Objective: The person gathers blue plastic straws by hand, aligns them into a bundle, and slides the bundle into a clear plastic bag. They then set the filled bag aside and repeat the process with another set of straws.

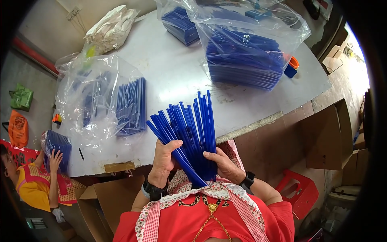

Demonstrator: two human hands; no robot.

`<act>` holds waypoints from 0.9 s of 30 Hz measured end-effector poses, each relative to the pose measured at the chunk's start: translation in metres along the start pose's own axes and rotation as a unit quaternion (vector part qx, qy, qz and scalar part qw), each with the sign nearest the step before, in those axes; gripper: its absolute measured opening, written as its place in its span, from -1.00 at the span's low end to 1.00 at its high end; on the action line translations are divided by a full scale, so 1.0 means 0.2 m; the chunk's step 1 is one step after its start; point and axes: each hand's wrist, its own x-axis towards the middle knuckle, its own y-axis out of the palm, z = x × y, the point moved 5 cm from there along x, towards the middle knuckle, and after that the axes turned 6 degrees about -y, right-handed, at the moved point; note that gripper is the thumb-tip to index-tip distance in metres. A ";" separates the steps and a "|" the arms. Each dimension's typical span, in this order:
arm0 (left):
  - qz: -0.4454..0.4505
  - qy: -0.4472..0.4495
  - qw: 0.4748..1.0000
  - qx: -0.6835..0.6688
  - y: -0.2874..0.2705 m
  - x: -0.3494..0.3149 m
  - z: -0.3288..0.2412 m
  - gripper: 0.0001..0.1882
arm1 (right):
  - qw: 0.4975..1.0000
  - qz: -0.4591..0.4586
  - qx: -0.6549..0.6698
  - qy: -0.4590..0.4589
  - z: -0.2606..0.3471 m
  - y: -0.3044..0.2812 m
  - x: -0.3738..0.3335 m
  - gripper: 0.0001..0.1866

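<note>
Grasps a fanned bunch of blue sticks (191,137) from one side with the left hand (164,158) and from the other with the right hand (225,164). Lies between both, by the near edge of the table (161,66), upper ends pointing across it.

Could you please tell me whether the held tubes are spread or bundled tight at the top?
Spread: above the left hand and right hand, the tubes fan out, with gaps between their upper ends.

Over there the wide fisheye worn on the head looks steeply down at two nearby hands (163,156) (225,164), then across the table's near edge (250,128).
</note>
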 end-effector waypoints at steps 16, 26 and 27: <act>-0.020 -0.003 1.000 0.005 -0.02 0.01 0.00 -0.47 | 1.000 -0.007 0.018 0.013 -0.02 -0.05 0.03 -0.47; -0.046 -0.069 0.996 -0.029 -0.11 0.08 0.09 -0.48 | 0.990 -0.010 0.125 0.064 -0.09 -0.13 0.09 -0.51; -0.047 -0.069 0.996 -0.029 -0.12 0.08 0.09 -0.48 | 0.989 -0.006 0.135 0.066 -0.09 -0.12 0.09 -0.55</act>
